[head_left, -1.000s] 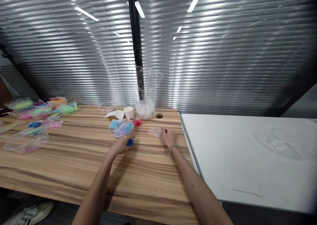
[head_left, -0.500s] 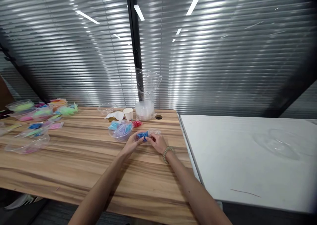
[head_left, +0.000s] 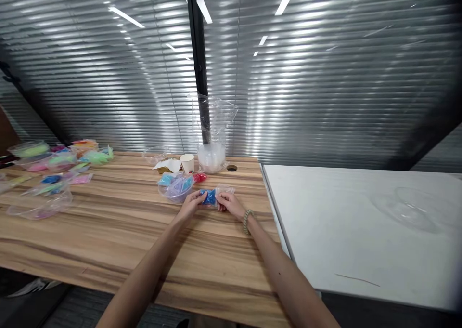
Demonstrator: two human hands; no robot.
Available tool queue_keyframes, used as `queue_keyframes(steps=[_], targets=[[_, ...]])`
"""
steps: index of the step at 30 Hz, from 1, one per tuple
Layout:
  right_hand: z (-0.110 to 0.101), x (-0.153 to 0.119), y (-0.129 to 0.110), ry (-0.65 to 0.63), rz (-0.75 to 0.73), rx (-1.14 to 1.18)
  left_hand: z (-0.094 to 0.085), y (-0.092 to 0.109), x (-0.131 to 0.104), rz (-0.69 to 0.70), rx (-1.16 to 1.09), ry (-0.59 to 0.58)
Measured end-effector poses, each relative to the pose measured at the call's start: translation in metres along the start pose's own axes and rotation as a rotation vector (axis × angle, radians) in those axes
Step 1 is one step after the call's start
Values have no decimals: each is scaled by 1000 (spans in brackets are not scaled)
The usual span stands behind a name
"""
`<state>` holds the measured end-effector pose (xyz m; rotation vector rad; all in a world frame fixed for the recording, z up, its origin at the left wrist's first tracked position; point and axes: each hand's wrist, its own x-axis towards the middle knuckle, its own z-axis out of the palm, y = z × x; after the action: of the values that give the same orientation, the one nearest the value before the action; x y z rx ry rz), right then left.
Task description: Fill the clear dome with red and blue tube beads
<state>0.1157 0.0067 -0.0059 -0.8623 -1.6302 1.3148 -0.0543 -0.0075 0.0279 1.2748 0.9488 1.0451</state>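
Between my two hands is a small clear plastic bag [head_left: 208, 197] with something deep blue in it. My left hand [head_left: 193, 202] pinches its left end, while my right hand [head_left: 228, 203] grips near its right side, where clear plastic extends past the fingers. Just behind my left hand sits a clear bowl [head_left: 172, 193] holding purple and light blue packets. A red packet [head_left: 199, 177] lies at the bowl's right side. What is inside the blue bag is too small to make out.
Behind the bowl stand a white paper cup [head_left: 187, 164] and a tall clear bag [head_left: 212, 157] with white contents. Several bowls and colourful packets [head_left: 61, 160] crowd the wooden table's left end. A white table [head_left: 346, 222] adjoins on the right, with clear plastic on it.
My hands have moved slightly apart, and more of the blue bag shows between them. The fingertips were close together over it before. The camera view has shifted a little.
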Motion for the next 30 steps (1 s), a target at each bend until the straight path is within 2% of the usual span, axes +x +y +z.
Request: queue_keyframes(steps=[3, 5, 9, 11, 13, 16, 23, 30], targets=[[-2, 1, 1, -47, 39, 66, -2, -8, 4, 3, 22, 30], [-3, 2, 2, -47, 47, 74, -3, -13, 7, 34, 68, 108], [-1, 2, 2, 29, 35, 77, -1, -16, 6, 265, 359, 351], [2, 2, 1, 57, 33, 77, 1, -14, 2, 389, 581, 387], [5, 1, 0, 60, 41, 87, 5, -12, -2, 457, 743, 340], [10, 1, 0, 62, 49, 121, 10, -13, -4, 488, 821, 258], [15, 3, 4, 140, 60, 177, 10, -20, -2, 465, 785, 107], [14, 3, 2, 144, 56, 145, 11, -12, -6, 435, 669, 14]])
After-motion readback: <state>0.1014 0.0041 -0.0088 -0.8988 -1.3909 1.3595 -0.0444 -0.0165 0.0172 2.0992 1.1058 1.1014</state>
